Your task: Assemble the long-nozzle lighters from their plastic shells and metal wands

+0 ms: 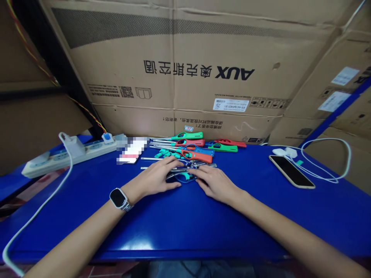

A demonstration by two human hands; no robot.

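Note:
A gas lighter body with a blue handle frame and a teal trigger [185,177] lies low over the table between my two hands. My left hand [156,175] closes around its metal tube side, with the thumb in front and the fingers behind. At the handle's other end, my right hand [216,184] grips it with bent fingers, which partly hide it. Just behind are thin white wires and metal pieces. Several teal triggers [166,153] lie loose beyond my left fingers. Further back are an orange lighter [199,156], a green lighter [188,136] and other coloured lighters.
A white power strip [78,152] with a cable stands on the left of the blue table [185,224]. Near it lies a pixelated card [133,150]. A phone [291,171] and white charging cable [344,162] are at the right. A large cardboard box [185,85] closes off the back.

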